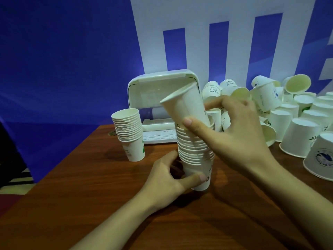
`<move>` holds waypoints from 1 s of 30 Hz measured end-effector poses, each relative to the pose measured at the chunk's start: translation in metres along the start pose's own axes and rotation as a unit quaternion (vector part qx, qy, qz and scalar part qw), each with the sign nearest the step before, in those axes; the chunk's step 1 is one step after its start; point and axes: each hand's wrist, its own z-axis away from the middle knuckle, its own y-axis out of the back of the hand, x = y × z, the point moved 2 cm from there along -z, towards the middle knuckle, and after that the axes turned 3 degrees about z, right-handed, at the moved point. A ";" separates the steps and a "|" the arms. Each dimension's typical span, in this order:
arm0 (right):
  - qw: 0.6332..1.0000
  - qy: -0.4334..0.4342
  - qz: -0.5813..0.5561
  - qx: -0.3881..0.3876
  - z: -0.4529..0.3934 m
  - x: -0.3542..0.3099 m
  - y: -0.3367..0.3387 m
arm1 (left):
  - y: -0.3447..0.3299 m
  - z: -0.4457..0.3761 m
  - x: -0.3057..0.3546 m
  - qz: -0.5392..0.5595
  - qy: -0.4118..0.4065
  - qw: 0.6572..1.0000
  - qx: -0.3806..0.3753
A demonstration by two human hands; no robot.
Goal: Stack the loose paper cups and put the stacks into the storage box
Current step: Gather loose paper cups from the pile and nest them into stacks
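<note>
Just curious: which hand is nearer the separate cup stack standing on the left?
Left. The left hand grips the base of the held stack, nearer the finished stack; the right hand is farther right.

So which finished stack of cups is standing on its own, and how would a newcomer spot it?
Start at the white storage box with its lid raised at the back of the wooden table. Just left of it stands the free stack, upright, rims up. Unlike the stack held by both hands, nothing touches it, and it stands apart from the loose cups on the right.
</note>
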 end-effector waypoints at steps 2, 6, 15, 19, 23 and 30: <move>0.999 0.001 0.041 -0.015 0.000 0.003 -0.001 | 0.000 0.000 0.001 0.000 -0.004 1.000 -0.007; 0.985 -0.047 -0.153 -0.062 -0.006 0.013 0.002 | 0.000 0.000 0.000 -0.012 -0.011 1.000 -0.001; 0.988 -0.007 -0.122 -0.095 0.002 0.011 -0.016 | 0.000 -0.001 -0.003 -0.022 -0.016 1.000 0.001; 0.992 0.031 -0.079 -0.095 0.004 0.019 -0.017 | 0.000 -0.002 -0.005 -0.029 -0.016 0.999 0.007; 0.991 0.069 -0.064 -0.099 0.005 0.022 -0.020 | 0.001 -0.002 -0.003 -0.038 -0.017 0.999 0.015; 0.971 -0.035 -0.195 -0.133 0.013 0.031 -0.032 | -0.001 0.000 0.003 -0.074 -0.013 0.996 0.040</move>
